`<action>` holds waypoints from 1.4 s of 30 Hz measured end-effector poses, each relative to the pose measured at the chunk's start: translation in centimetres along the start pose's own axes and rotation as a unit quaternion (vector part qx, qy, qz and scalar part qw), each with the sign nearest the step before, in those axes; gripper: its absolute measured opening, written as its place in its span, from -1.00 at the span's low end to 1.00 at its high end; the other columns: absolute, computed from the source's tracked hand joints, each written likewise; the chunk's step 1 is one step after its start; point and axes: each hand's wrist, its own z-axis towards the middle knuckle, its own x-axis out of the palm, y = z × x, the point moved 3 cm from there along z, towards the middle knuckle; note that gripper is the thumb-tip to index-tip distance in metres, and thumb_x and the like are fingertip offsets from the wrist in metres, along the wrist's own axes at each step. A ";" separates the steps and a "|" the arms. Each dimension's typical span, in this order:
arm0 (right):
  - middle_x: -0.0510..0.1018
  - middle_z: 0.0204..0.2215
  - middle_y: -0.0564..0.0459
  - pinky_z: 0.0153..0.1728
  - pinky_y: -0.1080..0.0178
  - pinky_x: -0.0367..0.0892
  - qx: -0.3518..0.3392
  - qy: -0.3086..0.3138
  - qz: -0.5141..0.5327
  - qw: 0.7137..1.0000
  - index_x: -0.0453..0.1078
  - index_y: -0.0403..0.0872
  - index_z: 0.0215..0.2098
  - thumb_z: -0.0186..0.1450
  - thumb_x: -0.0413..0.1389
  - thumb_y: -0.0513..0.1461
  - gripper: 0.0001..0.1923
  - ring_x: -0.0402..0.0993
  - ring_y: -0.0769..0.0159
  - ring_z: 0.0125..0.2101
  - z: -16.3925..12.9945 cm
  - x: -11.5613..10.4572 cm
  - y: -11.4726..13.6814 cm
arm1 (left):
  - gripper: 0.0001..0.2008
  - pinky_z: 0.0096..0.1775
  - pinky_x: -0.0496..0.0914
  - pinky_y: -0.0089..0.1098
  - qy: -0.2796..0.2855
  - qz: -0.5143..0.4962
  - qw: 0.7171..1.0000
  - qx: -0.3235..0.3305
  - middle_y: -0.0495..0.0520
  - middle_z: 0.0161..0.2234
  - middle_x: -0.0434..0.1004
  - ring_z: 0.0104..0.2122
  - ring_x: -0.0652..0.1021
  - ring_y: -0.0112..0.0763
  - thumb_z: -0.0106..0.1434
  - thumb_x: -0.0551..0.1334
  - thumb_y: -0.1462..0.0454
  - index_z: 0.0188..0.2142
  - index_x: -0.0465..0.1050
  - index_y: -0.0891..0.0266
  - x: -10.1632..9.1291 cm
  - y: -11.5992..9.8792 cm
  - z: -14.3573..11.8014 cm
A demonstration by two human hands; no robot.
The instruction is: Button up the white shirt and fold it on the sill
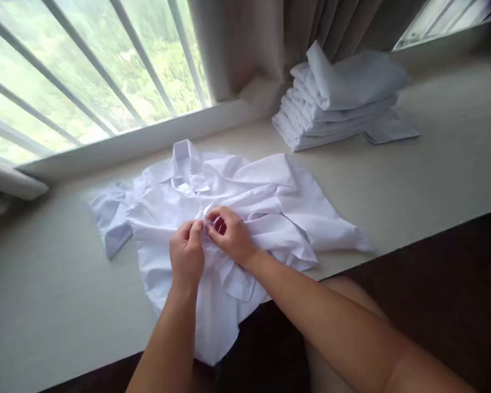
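A white collared shirt (163, 213) lies spread and rumpled on the pale window ledge (65, 305), its collar toward the window and its lower part hanging over the front edge. Over the middle of the shirt, below the collar, my left hand (187, 254) pinches the fabric between thumb and finger. Right beside it, my right hand (231, 234) is closed with thumb and fingertips on the same bit of shirt front. The fingertips nearly touch, and any button between them is too small to make out. One sleeve sticks out at the left.
A stack of folded white garments (335, 109) stands at the back right of the ledge. Behind it hangs a grey-brown curtain (245, 49). Window bars (135, 49) run along the back left. The ledge's front edge drops to a dark floor (445, 284).
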 end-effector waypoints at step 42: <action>0.52 -0.23 0.10 -0.27 0.35 0.38 0.015 0.001 -0.035 0.999 0.39 -0.05 -0.16 0.33 0.15 -0.22 -0.88 0.39 0.45 -0.37 -0.1 0.0 0.0 | -0.62 -0.27 0.38 -0.41 -0.009 -0.041 0.998 -0.041 0.09 -0.28 0.67 -0.34 0.55 -0.37 0.27 0.31 0.00 -0.17 0.67 0.25 -0.7 1.2 -0.3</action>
